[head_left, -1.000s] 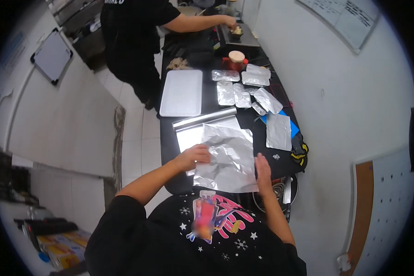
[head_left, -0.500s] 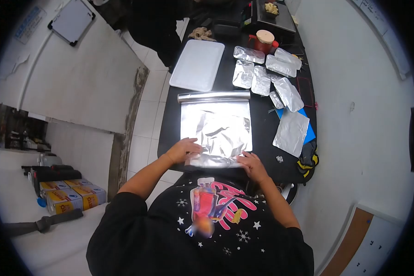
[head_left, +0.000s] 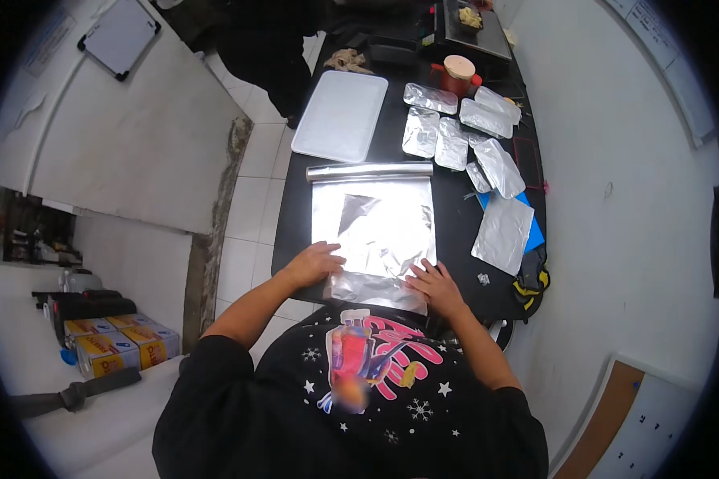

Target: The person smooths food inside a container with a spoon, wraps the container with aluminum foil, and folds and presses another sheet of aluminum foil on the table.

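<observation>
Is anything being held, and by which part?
The left hand and right hand touch the foil by its sides, toward the near end; gripping can't be confirmed.

The foil roll [head_left: 369, 171] lies across the black surface [head_left: 292, 239]. On the near side of the roll, both left hand [head_left: 315, 264] and right hand [head_left: 437, 288] rest their fingers on the foil sheet [head_left: 373, 227]. Beyond the roll sits the white tray [head_left: 341, 116]; beyond it to the right, foil-covered packs [head_left: 420, 132].

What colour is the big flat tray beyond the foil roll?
White tray, best seen in the head view.
</observation>
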A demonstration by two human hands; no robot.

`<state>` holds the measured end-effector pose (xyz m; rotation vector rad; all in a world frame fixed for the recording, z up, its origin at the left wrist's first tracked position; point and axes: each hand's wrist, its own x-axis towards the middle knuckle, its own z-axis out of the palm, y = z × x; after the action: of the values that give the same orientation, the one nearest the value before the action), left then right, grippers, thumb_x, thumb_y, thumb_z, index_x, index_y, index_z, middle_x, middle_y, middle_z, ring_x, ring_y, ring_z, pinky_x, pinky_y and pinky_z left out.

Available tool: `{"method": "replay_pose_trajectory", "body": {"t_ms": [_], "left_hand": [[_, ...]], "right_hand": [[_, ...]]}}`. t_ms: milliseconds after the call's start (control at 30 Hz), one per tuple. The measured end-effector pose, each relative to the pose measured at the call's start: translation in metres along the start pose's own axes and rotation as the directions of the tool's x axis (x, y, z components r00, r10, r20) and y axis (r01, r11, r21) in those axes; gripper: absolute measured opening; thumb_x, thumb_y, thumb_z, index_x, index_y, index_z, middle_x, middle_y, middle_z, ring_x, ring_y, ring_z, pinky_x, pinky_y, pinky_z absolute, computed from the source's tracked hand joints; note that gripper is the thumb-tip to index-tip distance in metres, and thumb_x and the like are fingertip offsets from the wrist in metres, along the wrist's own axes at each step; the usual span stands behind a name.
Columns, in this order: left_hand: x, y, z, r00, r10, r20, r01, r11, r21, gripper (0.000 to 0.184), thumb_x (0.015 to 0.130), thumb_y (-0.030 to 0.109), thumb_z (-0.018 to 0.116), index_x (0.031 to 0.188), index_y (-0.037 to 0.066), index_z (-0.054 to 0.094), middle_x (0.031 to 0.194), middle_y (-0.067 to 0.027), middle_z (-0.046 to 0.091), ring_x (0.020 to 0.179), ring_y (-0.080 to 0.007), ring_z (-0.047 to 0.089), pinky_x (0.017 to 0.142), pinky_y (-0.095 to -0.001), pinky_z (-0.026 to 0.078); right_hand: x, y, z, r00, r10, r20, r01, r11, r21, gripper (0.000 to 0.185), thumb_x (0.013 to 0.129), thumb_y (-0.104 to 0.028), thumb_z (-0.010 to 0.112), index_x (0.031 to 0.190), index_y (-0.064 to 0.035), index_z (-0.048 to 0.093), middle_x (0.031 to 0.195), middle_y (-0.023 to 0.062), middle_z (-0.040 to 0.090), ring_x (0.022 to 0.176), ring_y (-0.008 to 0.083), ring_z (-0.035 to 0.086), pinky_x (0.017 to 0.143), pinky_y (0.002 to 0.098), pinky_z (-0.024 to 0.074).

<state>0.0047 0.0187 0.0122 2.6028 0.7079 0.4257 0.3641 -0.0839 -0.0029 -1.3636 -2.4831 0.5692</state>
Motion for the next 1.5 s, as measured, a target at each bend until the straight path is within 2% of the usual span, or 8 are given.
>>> {"method": "replay_pose_trajectory", "body": {"t_ms": [167, 267, 500, 733, 967, 1200, 1400, 1500], "left_hand": [[-0.007, 0.004, 0.005, 0.980, -0.193, -0.057, 0.174, 0.955, -0.239, 0.005, 0.078, 0.012, 0.066, 0.081, 0.010, 0.069, 0.084, -0.0035, 0.068, 0.086, -0.0224, 0.063, 0.072, -0.0341, 0.051], [-0.005, 0.000, 0.019, 0.751, -0.628, 0.202, 0.637, 0.611, -0.469, 0.013, 0.084, 0.019, 0.064, 0.082, 0.006, 0.068, 0.067, -0.0056, 0.063, 0.063, -0.0138, 0.060, 0.058, -0.0298, 0.047], [0.021, -0.005, 0.018, 0.578, -0.754, 0.313, 0.685, 0.240, -0.688, 0.020, 0.087, 0.021, 0.063, 0.082, 0.001, 0.065, 0.059, -0.0053, 0.056, 0.055, -0.0114, 0.050, 0.053, -0.0293, 0.042], [0.006, -0.002, -0.025, 0.887, -0.453, 0.088, 0.461, 0.858, -0.229, 0.005, 0.080, 0.010, 0.065, 0.081, 0.005, 0.065, 0.073, -0.0086, 0.064, 0.062, -0.0236, 0.056, 0.059, -0.0303, 0.046], [-0.014, 0.004, -0.014, 0.992, -0.093, 0.084, 0.097, 0.994, -0.044, 0.036, 0.070, 0.005, 0.066, 0.103, 0.018, 0.064, 0.123, 0.0002, 0.058, 0.110, -0.0272, 0.051, 0.092, -0.0447, 0.041], [0.000, 0.002, -0.008, 0.932, 0.010, 0.363, -0.028, 0.999, 0.044, 0.058, 0.070, 0.014, 0.067, 0.126, 0.024, 0.054, 0.142, 0.0038, 0.042, 0.137, -0.0270, 0.028, 0.110, -0.0519, 0.022], [-0.007, -0.019, 0.004, 0.930, -0.180, 0.320, 0.226, 0.968, -0.113, 0.040, 0.081, 0.024, 0.065, 0.120, 0.013, 0.058, 0.122, -0.0047, 0.059, 0.124, -0.0280, 0.046, 0.107, -0.0501, 0.028], [-0.002, -0.020, 0.003, 0.834, -0.485, 0.262, 0.551, 0.749, -0.368, 0.033, 0.085, 0.029, 0.064, 0.108, 0.006, 0.061, 0.099, -0.0087, 0.068, 0.102, -0.0262, 0.062, 0.093, -0.0423, 0.044]], "right_hand": [[-0.003, -0.005, -0.004, 0.967, 0.239, -0.092, -0.200, 0.929, 0.310, 0.026, 0.081, -0.010, 0.059, 0.106, -0.0147, 0.066, 0.113, 0.0070, 0.063, 0.116, 0.0298, 0.052, 0.099, 0.0450, 0.0377], [0.007, -0.008, 0.003, 0.788, 0.577, -0.216, -0.379, 0.731, 0.568, 0.020, 0.083, -0.021, 0.066, 0.085, -0.0014, 0.067, 0.087, 0.0147, 0.067, 0.079, 0.0296, 0.064, 0.071, 0.0342, 0.0496], [0.031, 0.000, 0.009, 0.614, 0.782, -0.105, -0.584, 0.539, 0.607, 0.026, 0.082, -0.024, 0.067, 0.076, 0.0005, 0.060, 0.065, 0.0135, 0.060, 0.059, 0.0230, 0.059, 0.059, 0.0332, 0.0448], [0.002, -0.003, -0.019, 0.849, 0.385, -0.362, -0.226, 0.884, 0.409, 0.023, 0.069, -0.019, 0.076, 0.080, -0.0052, 0.062, 0.095, 0.0096, 0.065, 0.093, 0.0278, 0.059, 0.079, 0.0402, 0.0449], [0.008, -0.020, -0.040, 0.989, 0.083, 0.120, -0.081, 0.996, -0.025, 0.084, 0.064, -0.021, 0.078, 0.139, -0.0220, 0.039, 0.147, 0.0038, 0.035, 0.139, 0.0289, 0.024, 0.110, 0.0546, 0.0183], [0.031, -0.014, -0.009, 0.965, -0.124, 0.233, 0.155, 0.980, -0.123, 0.054, 0.084, -0.025, 0.058, 0.136, -0.0225, 0.042, 0.148, 0.0040, 0.034, 0.139, 0.0267, 0.025, 0.111, 0.0526, 0.0168], [0.033, 0.000, -0.010, 0.964, 0.122, 0.235, -0.182, 0.949, 0.256, 0.036, 0.084, -0.027, 0.058, 0.119, -0.0201, 0.060, 0.128, 0.0077, 0.056, 0.129, 0.0237, 0.042, 0.108, 0.0500, 0.0262], [0.037, 0.012, 0.018, 0.882, 0.471, -0.033, -0.374, 0.739, 0.561, 0.025, 0.083, -0.030, 0.064, 0.095, -0.0099, 0.070, 0.094, 0.0116, 0.069, 0.091, 0.0293, 0.064, 0.082, 0.0371, 0.0474]]}}
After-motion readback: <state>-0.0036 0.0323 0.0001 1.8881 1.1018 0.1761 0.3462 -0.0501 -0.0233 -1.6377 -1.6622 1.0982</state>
